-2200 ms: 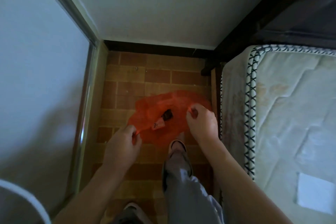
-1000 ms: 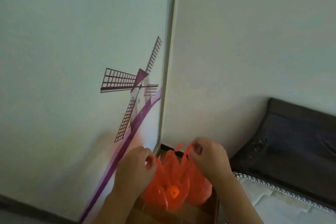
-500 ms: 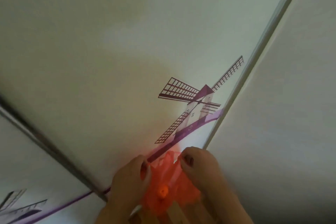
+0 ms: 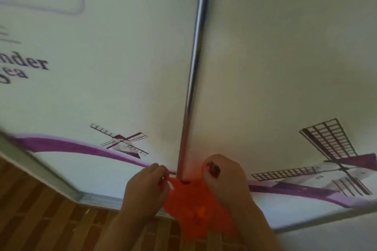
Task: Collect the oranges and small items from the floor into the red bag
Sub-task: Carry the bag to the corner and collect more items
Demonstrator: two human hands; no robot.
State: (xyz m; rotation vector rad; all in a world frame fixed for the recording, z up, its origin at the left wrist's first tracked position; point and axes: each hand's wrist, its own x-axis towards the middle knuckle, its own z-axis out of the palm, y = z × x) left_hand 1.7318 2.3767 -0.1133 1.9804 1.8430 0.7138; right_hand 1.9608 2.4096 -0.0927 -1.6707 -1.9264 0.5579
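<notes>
Head view is showing us lifting the thin, translucent red plastic bag (image 4: 189, 210) in front of a pale sliding wardrobe door (image 4: 102, 67) printed with purple windmills. Our left hand (image 4: 145, 191) is curling its fingers and pinching the bag's left handle loop, while our right hand (image 4: 223, 179) is pinching the right handle loop between thumb and forefinger. Neither hand is holding anything besides the bag.

The bag is hanging directly between the two hands and dropping below them, so its long axis is running roughly straight down from the handles towards the brown brick-patterned floor (image 4: 40, 220). A small, round orange shape (image 4: 201, 214) is glowing through the plastic low in the bag; we are judging that to be one of the oranges, though blur is stopping us from being sure. Both hands are sitting about equally near the bag's mouth, one on each side, with the handles drawn close together in front of the chrome vertical door rail (image 4: 195, 67).

We are seeing no loose items on the floor patch in view, so we are judging that collecting is largely done, with closing or carrying the bag coming next.
</notes>
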